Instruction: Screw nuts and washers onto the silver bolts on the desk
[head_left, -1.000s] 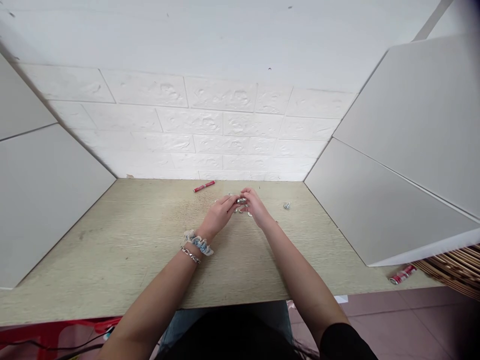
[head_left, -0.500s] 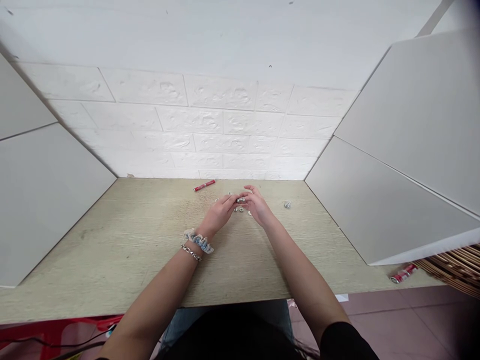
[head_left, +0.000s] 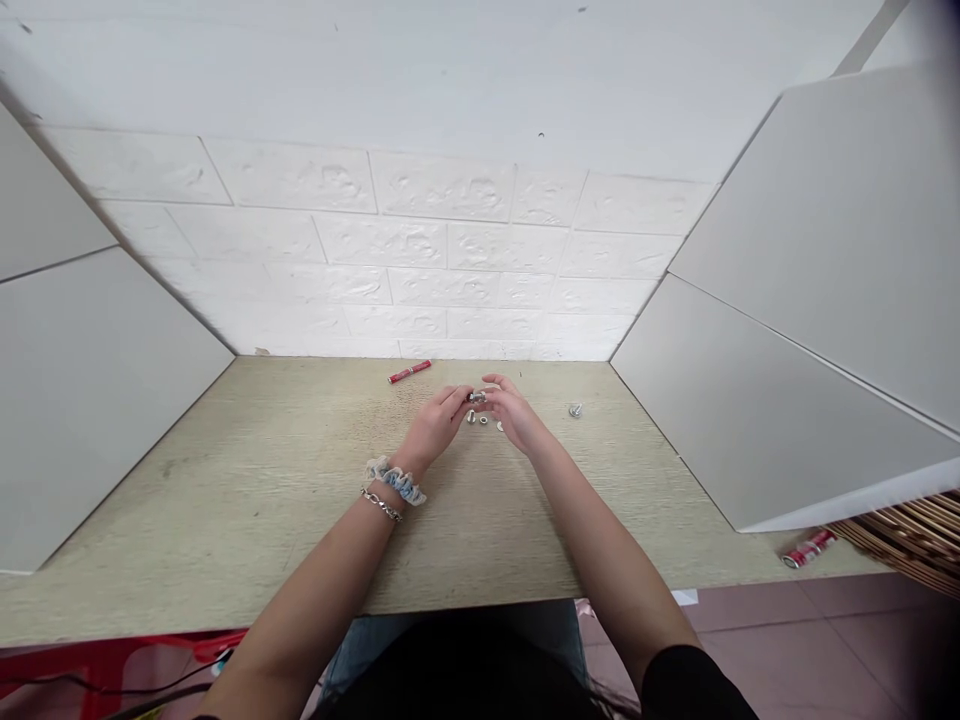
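Over the middle of the table my two hands meet at a small silver bolt. My left hand, with a scrunchie and a chain bracelet at its wrist, pinches the bolt's left end. The fingers of my right hand are closed around its right end; its upper fingers are curled loosely. A nut seems to be on the bolt, but the fingers hide part of it. Just below lie another small bolt, a nut and a washer, partly covered by my right hand.
A bolt with hardware on it lies to the right on the wooden table. A red tube lies near the brick-patterned wall. Grey panels flank the table. Another red cylinder and a wicker item are at the right.
Both hands and the bolt between them have shifted very slightly. The loose bolt below the fingers shows more plainly now, and the right hand's upper fingers have curled a little.
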